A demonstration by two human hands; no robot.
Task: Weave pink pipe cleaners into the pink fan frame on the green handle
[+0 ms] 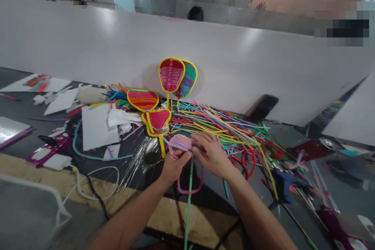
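My left hand (175, 166) grips a pink and lilac pipe-cleaner piece (180, 143), thumb on its near edge. At the right end of the piece, the fingers of my right hand (211, 152) are pinched together on it; what exactly lies between the fingertips is partly hidden. A mint-green pipe cleaner (189, 199) hangs from between my hands toward the table's edge. Below them dangles a pink pipe-cleaner loop (190, 192). Just beyond my left hand lies a yellow-edged pink shape (159, 119), with an orange and pink one (143, 99) behind it.
Loose pipe cleaners (216, 123) spread behind my hands. Two yellow-rimmed shapes (171, 74) lean on the white partition (117, 47), as does a phone (263, 107). A blue tool (283, 185) and red can (320, 148) are at right; papers (99, 127) and silver tinsel (137, 160) at left.
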